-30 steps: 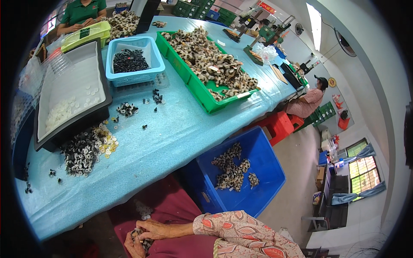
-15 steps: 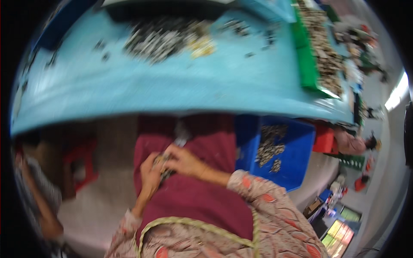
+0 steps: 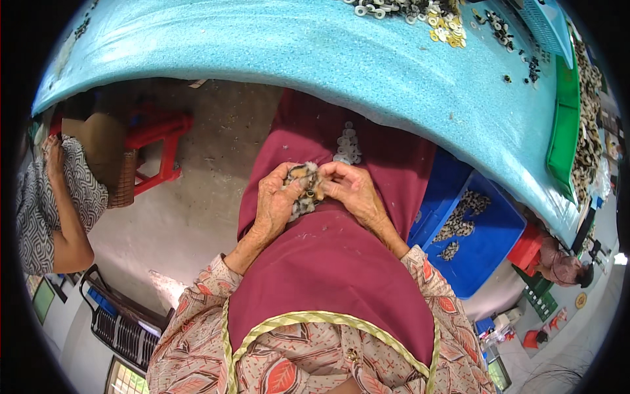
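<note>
Over my lap, my left hand (image 3: 271, 200) is wrapped around a small furry plush piece (image 3: 303, 180) in mottled white, black and tan. A round dark ring-like spot shows on its front. My right hand (image 3: 357, 197) pinches the right edge of this piece, thumb and fingers pressed together; anything small between those fingertips is hidden. Just beyond my hands, a little heap of translucent white plastic washers (image 3: 348, 146) lies on my maroon apron (image 3: 308, 262).
The light-blue table (image 3: 275, 52) bears yellow washers (image 3: 449, 31), white rings and small black parts (image 3: 533, 69). A green tray (image 3: 566, 131) of spotted pieces stands at the right. Below sits a blue bin (image 3: 489, 243) with similar pieces. At left are a red stool (image 3: 172, 151) and another person's arm (image 3: 69, 217).
The whole view has swung, so the table sits higher and tilts down to the right. My right hand has moved from over the left hand to the plush piece's right side.
</note>
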Tool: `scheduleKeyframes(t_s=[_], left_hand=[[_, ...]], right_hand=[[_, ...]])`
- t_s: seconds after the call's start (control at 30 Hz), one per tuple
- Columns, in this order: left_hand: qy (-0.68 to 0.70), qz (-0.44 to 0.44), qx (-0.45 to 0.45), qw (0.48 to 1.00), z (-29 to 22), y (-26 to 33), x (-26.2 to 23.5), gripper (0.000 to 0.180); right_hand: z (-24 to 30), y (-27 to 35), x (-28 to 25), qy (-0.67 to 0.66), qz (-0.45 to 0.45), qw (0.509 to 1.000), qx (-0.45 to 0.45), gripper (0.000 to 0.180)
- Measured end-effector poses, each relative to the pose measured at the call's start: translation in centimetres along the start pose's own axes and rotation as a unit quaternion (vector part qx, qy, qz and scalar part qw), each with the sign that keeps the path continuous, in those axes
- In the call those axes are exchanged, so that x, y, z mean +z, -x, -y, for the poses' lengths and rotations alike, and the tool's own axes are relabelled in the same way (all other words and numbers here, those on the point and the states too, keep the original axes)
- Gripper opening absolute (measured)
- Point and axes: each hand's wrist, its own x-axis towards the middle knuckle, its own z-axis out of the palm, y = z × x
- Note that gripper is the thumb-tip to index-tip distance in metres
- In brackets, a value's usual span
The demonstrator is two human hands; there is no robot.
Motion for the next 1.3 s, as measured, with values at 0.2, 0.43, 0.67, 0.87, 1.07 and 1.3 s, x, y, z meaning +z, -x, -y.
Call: scheduleKeyframes(t_s=[0.2,0.43,0.67,0.87,1.07,1.3], left_hand=[[0.174,0.05,-0.114,0.977,-1.4,0.1,0.0,0.025],[0.248,0.18,-0.197,0.931,-3.0,-0.1,-0.1,0.036],[0.266,0.15,-0.257,0.917,-3.7,0.8,0.0,0.033],[0.258,0.114,-0.271,0.92,-3.3,0.2,0.7,0.031],[0.231,0.137,-0.297,0.916,-4.3,0.3,1.2,0.028],[0.266,0.231,-0.312,0.882,-4.3,0.9,0.6,0.032]], right_hand=[[1.7,0.0,-0.8,0.18,-0.039,0.981,-0.064,0.007],[2.7,0.1,-0.3,0.192,-0.063,0.973,-0.11,0.008],[2.0,0.3,-0.6,0.107,-0.039,0.991,-0.065,0.011],[3.1,0.9,-0.6,0.03,-0.031,0.995,-0.088,0.018],[3.0,0.5,-0.8,0.101,-0.055,0.99,-0.083,0.015],[3.1,1.0,-0.6,0.088,-0.011,0.987,-0.137,0.012]])
